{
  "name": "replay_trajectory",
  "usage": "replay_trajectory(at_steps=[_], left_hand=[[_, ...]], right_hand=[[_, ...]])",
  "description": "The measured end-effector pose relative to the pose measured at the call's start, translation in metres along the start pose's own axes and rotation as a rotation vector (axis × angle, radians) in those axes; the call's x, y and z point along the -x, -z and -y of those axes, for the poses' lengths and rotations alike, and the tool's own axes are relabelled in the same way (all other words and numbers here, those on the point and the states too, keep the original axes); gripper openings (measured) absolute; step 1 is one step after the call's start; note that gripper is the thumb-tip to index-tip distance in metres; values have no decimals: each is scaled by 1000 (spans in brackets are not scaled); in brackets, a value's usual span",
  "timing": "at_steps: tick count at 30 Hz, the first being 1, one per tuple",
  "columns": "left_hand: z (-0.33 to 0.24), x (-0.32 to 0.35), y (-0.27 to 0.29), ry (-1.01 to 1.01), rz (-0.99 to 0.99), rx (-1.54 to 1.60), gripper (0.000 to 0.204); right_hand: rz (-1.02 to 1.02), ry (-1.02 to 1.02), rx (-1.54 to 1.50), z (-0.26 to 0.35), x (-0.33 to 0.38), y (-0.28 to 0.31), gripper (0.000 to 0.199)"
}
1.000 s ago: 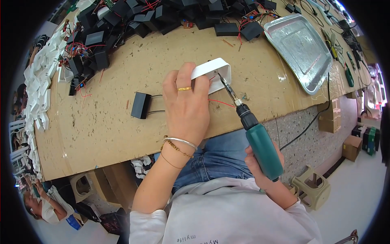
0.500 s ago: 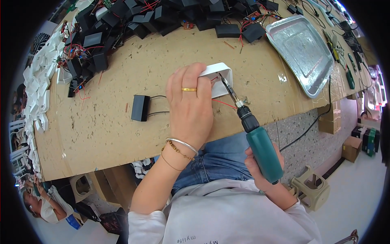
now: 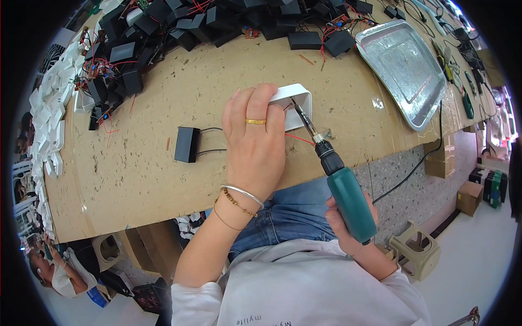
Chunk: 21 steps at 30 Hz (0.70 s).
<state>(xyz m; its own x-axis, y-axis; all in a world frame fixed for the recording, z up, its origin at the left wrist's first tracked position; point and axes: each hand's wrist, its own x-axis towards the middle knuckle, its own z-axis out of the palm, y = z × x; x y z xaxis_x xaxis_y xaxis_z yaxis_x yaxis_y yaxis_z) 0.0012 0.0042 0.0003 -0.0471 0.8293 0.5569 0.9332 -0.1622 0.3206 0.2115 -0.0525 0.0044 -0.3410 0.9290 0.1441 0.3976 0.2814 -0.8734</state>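
My left hand [image 3: 254, 141] is closed around a white plastic housing [image 3: 298, 120] that lies open toward the right on the table. My right hand [image 3: 340, 220] grips a green soldering iron [image 3: 350, 204], its metal tip reaching inside the housing near the upper wall. A red wire [image 3: 299, 139] runs out of the housing, passing by the iron's collar. To the left of my left hand sits a black rectangular box [image 3: 187, 145], with two dark leads running under that hand. What the fingertips touch inside the housing is hidden.
Black boxes with red wires [image 3: 206, 27] are heaped along the far side. White housings [image 3: 50, 119] line the left edge. A metal tray [image 3: 405, 76] lies at the right, near pliers [image 3: 448, 65]. The iron's black cord [image 3: 410, 173] hangs past the table edge. Another person [image 3: 62, 269] sits lower left.
The soldering iron's body has shifted slightly up and left, its tip still inside the housing. My left hand and the housing have barely moved.
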Motion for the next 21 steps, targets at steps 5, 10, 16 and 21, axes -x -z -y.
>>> replay_trajectory(at_steps=[5, 10, 16, 21], left_hand=[[0, 0, 1, 1, 15, 2, 17], [1, 0, 0, -13, 2, 5, 16], [1, 2, -1, -18, -8, -8, 17], [-1, 0, 0, -16, -5, -2, 17]], right_hand=[[12, -35, -13, 1, 3, -1, 42], [9, -69, 1, 1, 7, -2, 44], [6, -82, -67, -1, 8, -4, 42], [15, -158, -174, -8, 17, -3, 39]])
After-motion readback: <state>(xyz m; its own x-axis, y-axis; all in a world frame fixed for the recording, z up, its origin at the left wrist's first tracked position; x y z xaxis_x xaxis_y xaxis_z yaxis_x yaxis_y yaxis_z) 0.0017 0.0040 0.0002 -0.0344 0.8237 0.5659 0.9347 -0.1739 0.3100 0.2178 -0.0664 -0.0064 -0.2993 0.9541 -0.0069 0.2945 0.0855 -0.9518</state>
